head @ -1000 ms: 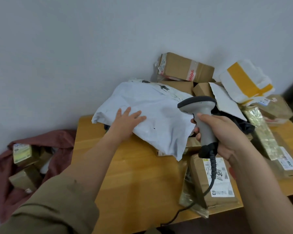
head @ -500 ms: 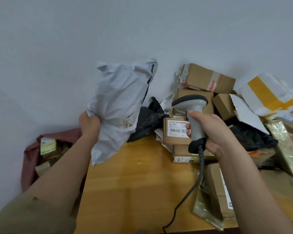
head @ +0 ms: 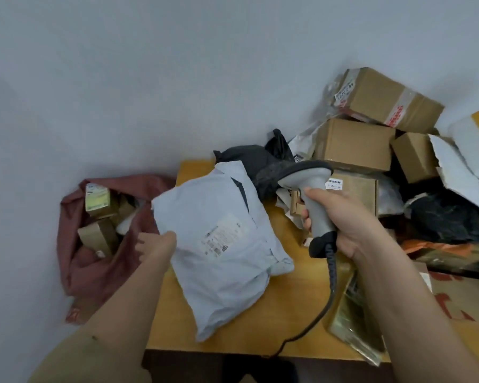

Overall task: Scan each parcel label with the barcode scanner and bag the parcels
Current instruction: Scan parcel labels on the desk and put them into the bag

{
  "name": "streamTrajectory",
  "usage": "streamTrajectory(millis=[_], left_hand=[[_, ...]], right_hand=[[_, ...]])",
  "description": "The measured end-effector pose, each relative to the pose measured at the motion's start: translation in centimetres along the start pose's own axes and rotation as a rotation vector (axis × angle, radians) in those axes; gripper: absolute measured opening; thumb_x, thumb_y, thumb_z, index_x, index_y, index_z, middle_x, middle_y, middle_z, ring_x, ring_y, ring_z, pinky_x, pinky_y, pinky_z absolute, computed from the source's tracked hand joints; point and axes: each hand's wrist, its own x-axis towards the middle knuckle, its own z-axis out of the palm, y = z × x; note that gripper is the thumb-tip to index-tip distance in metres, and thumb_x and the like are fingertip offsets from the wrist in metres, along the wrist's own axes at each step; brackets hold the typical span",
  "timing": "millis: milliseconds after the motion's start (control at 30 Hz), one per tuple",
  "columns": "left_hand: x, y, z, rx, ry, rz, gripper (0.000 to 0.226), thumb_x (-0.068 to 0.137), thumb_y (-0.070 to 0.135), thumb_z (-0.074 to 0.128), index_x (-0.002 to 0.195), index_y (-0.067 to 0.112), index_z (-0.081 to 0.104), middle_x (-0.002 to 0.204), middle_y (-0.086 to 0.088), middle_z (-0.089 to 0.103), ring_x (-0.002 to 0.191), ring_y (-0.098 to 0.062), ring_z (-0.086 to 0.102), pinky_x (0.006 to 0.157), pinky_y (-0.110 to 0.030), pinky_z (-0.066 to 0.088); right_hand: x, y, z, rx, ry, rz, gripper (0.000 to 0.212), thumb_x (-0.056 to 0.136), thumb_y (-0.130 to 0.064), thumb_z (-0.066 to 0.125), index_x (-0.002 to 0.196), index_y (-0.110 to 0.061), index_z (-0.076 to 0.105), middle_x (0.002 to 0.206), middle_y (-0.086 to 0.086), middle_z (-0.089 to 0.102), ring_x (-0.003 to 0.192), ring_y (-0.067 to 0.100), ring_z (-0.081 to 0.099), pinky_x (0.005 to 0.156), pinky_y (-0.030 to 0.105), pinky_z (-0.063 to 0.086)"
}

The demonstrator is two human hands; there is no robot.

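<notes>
A pale grey poly mailer parcel (head: 219, 258) lies on the wooden table (head: 282, 338) with its white label (head: 221, 239) facing up. My left hand (head: 156, 246) holds the mailer's left edge; its fingers look blurred. My right hand (head: 343, 217) grips the handle of a grey barcode scanner (head: 311, 186), whose head sits above and right of the mailer, pointing left. The scanner's dark cable (head: 324, 302) runs down over the table's front edge.
A dark red bag (head: 94, 272) with several boxed parcels inside sits on the floor left of the table. Cardboard boxes (head: 354, 145), a black bag (head: 257, 161) and wrapped parcels (head: 354, 327) are heaped along the table's back and right. A white wall stands behind.
My left hand has brought the mailer down from upright in the air onto the table, label up. The scanner in my right hand stays beside it.
</notes>
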Motion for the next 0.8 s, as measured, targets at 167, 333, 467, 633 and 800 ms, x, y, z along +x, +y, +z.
streamTrajectory(millis=[167,333,467,633,800], left_hand=[[-1.3,-4.7,3.4,0.547,-0.348,0.651,0.091,0.078,0.064,0.067,0.151,0.043,0.018,0.162,0.003,0.003,0.145,-0.034,0.015,0.114,-0.053,0.023],[-1.2,-8.2,6.1,0.806,-0.589,0.613,0.105,0.07,0.071,0.068,0.148,0.056,-0.001,0.159,0.016,-0.023,0.147,-0.033,-0.018,0.115,-0.064,0.005],[-1.4,-8.5,7.0,0.861,-0.576,0.57,0.105,0.075,0.071,0.065,0.149,0.052,-0.006,0.158,0.009,-0.028,0.145,-0.041,-0.018,0.114,-0.065,0.004],[-2.0,-8.8,7.6,0.901,-0.57,0.565,0.101,0.08,0.067,0.062,0.149,0.051,-0.011,0.157,0.006,-0.032,0.144,-0.046,-0.018,0.114,-0.065,0.004],[-0.8,-9.6,6.1,1.019,-0.599,0.683,0.102,0.081,0.055,0.069,0.147,0.055,-0.008,0.156,0.01,-0.033,0.144,-0.041,-0.023,0.115,-0.063,-0.001]], right_hand=[[1.1,2.7,0.9,-0.088,-0.014,0.058,0.026,0.093,-0.018,0.065,0.108,0.004,0.061,0.075,0.013,0.057,0.054,0.016,0.054,0.047,0.028,0.046],[1.8,4.5,1.5,-0.116,-0.028,0.094,0.025,0.094,-0.018,0.066,0.109,0.001,0.061,0.074,0.01,0.059,0.051,0.012,0.057,0.047,0.026,0.048],[2.1,5.5,1.6,-0.184,-0.031,0.106,0.022,0.094,-0.018,0.065,0.106,0.001,0.062,0.072,0.01,0.057,0.049,0.013,0.055,0.048,0.027,0.048],[2.6,6.5,2.3,-0.235,-0.038,0.144,0.026,0.093,-0.021,0.067,0.105,0.003,0.064,0.071,0.011,0.062,0.056,0.018,0.056,0.054,0.032,0.048],[2.9,6.7,3.1,-0.229,-0.048,0.142,0.024,0.093,-0.019,0.067,0.105,0.001,0.064,0.083,0.014,0.063,0.059,0.016,0.058,0.053,0.03,0.049]])
